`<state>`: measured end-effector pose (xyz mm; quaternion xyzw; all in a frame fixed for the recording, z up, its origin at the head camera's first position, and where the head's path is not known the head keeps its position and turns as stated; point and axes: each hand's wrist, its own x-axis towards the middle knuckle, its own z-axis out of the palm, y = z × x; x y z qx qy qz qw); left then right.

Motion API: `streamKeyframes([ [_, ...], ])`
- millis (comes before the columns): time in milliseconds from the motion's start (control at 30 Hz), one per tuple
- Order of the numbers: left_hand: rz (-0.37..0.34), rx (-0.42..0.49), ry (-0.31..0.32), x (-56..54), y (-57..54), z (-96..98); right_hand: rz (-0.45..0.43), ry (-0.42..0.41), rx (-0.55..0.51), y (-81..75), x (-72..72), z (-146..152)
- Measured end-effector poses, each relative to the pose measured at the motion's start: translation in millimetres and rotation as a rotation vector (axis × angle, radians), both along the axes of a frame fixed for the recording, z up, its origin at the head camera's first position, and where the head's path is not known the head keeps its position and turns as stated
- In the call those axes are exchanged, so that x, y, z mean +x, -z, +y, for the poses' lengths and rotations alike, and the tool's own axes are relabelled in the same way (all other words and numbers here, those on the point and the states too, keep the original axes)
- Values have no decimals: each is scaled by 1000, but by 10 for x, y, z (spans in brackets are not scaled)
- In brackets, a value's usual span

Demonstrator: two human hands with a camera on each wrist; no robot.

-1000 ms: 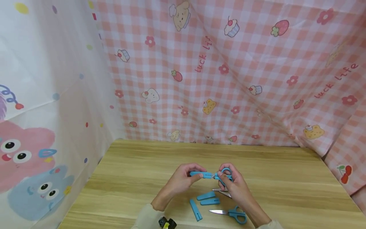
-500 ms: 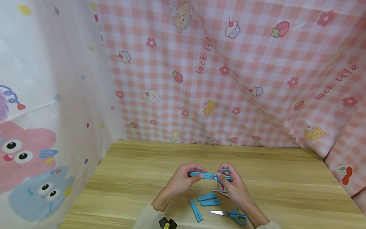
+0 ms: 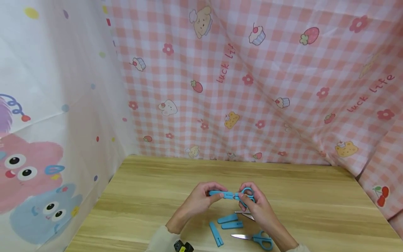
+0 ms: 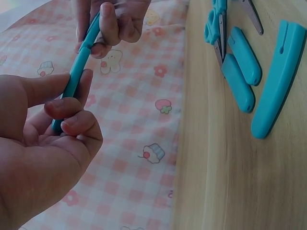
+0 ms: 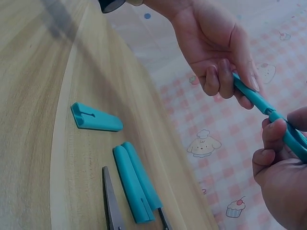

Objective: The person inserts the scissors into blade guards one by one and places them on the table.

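Above the table, my left hand (image 3: 199, 199) pinches a blue blade cover (image 3: 227, 195) between thumb and fingers. My right hand (image 3: 259, 206) grips a pair of blue-handled scissors (image 3: 238, 196) by the finger loops. Their blades are inside the cover, hidden from sight. Only a narrow gap shows between the cover's mouth and the handles, also in the right wrist view, where the cover (image 5: 259, 101) and the scissors' handle (image 5: 292, 136) lie in one line. Both hands are clear of the tabletop.
Below the hands lie three loose blue covers, one of them a slanted cover (image 3: 216, 234) nearer me. Uncovered scissors (image 3: 262, 239) lie at right; another pair's blades (image 3: 248, 216) show partly under my right hand. A black object (image 3: 183, 246) is by the left sleeve.
The scissors have slid further into the cover: the bare metal between cover and handles has shrunk to a narrow gap. My right hand has shifted slightly left; the left has kept its grip.
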<state>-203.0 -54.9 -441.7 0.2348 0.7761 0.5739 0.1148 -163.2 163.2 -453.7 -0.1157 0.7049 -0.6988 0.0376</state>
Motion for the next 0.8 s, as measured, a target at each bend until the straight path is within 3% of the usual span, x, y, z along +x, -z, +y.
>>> streamKeyframes([
  [800, -12, 21, -6, 40, -9, -7, -30, 29, 1, -28, 34, 19],
])
